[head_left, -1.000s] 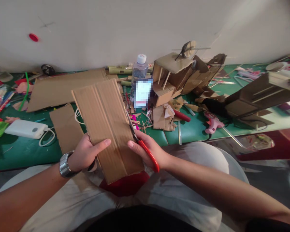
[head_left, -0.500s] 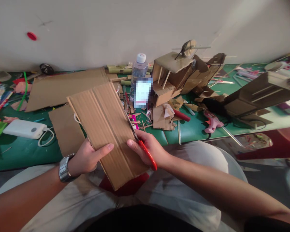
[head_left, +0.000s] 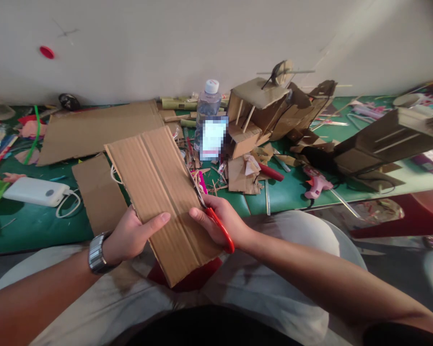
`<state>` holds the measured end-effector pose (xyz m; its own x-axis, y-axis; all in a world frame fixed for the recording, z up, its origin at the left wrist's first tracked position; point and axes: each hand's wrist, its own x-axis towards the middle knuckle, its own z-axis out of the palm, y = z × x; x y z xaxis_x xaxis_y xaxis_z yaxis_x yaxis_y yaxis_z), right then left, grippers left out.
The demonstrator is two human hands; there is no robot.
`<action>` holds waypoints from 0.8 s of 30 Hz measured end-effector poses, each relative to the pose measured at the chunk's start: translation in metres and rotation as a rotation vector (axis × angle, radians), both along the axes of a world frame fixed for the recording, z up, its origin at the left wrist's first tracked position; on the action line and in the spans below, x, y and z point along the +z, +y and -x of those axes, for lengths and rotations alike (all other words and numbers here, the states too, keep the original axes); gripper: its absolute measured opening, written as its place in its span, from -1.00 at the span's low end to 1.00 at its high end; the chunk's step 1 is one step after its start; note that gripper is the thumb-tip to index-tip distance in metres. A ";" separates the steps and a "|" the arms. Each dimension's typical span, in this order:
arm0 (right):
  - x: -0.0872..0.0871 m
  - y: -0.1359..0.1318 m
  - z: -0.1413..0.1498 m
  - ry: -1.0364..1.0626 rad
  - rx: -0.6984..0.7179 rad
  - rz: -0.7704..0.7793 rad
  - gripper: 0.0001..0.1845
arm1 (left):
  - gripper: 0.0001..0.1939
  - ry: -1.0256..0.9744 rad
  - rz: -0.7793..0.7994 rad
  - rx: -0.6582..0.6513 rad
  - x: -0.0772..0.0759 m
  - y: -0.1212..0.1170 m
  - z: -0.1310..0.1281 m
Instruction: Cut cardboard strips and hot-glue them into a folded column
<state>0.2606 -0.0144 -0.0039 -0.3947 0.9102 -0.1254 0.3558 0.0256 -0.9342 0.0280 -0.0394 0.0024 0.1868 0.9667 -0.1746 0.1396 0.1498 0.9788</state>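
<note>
Above my lap, a long corrugated cardboard piece [head_left: 159, 192] is held tilted between both hands. My left hand [head_left: 137, 235] grips its left edge, thumb on top and fingers hidden underneath. Red-handled scissors [head_left: 220, 229] are in my right hand [head_left: 223, 218], with the dark blades along the cardboard's right edge. The right thumb also presses on the cardboard's face, and most of the right fingers are out of sight behind it. Whether the blades are apart I cannot tell. Behind the held piece lies a smaller cardboard piece [head_left: 99, 190] on the green table.
A white power bank [head_left: 36, 191] with a cable lies at left, a large cardboard sheet [head_left: 94, 127] behind it. Near the middle stand a bottle [head_left: 207, 102] and a lit phone [head_left: 213, 138]. Cardboard structures [head_left: 260, 96] and a pink glue gun [head_left: 316, 183] are at right.
The held cardboard has tipped slightly, its top lower and its bottom end shifted right. Both hands keep their hold, and the scissors stay at the right edge.
</note>
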 end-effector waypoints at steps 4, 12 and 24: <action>-0.002 -0.001 0.001 0.008 -0.003 0.008 -0.38 | -0.45 -0.004 0.007 0.008 -0.001 -0.001 0.001; 0.002 -0.004 0.001 0.032 0.013 0.016 -0.40 | -0.40 0.089 -0.011 -0.025 0.003 0.000 0.000; 0.006 -0.002 -0.003 -0.004 0.078 -0.019 -0.52 | -0.46 0.194 -0.116 -0.149 0.000 -0.001 0.000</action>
